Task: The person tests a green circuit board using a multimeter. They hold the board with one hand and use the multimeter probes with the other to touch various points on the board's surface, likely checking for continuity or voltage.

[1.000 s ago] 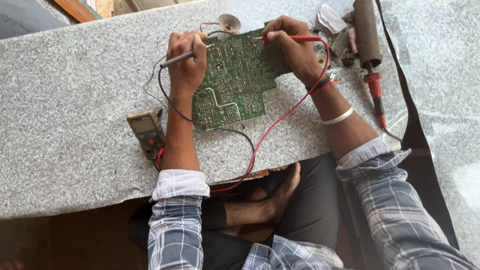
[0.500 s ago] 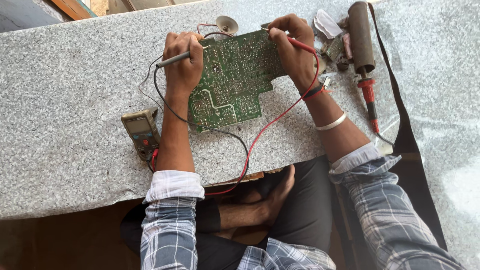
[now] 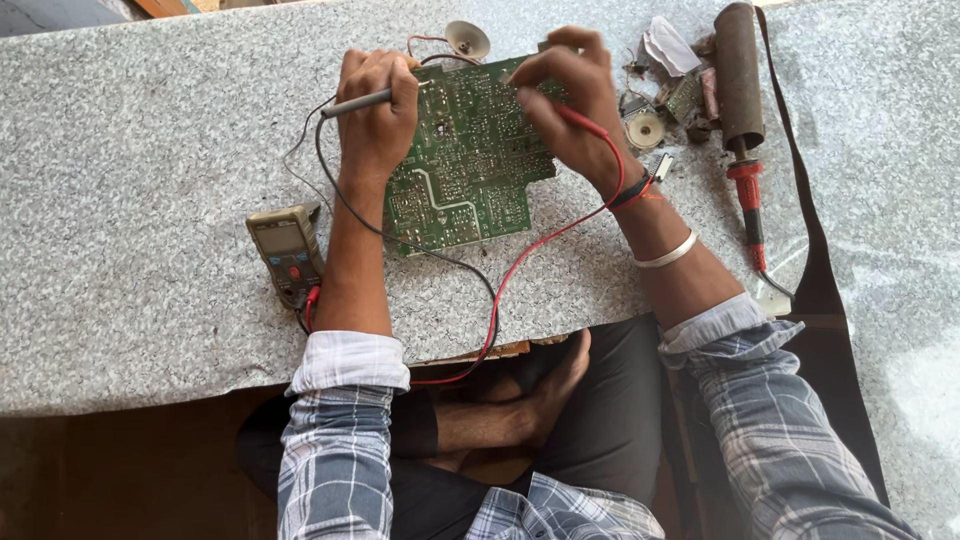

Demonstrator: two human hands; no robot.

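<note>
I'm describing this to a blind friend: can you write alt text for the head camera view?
Seen from above, a seated person presses two meter probes to a green circuit board on a speckled stone table: left hand holds the black probe, right hand the red probe. A multimeter lies left of the board; a red-handled tool and small parts lie right.

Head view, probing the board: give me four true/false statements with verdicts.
1. The left hand holds a grey-handled probe. True.
2. The right hand holds the black lead. False: it holds the red probe, whose red lead runs down off the slab edge.
3. The multimeter lies on top of the green circuit board. False: it lies on the stone slab, to the left of the board.
4. A metal bangle sits on the right wrist. True.
</note>
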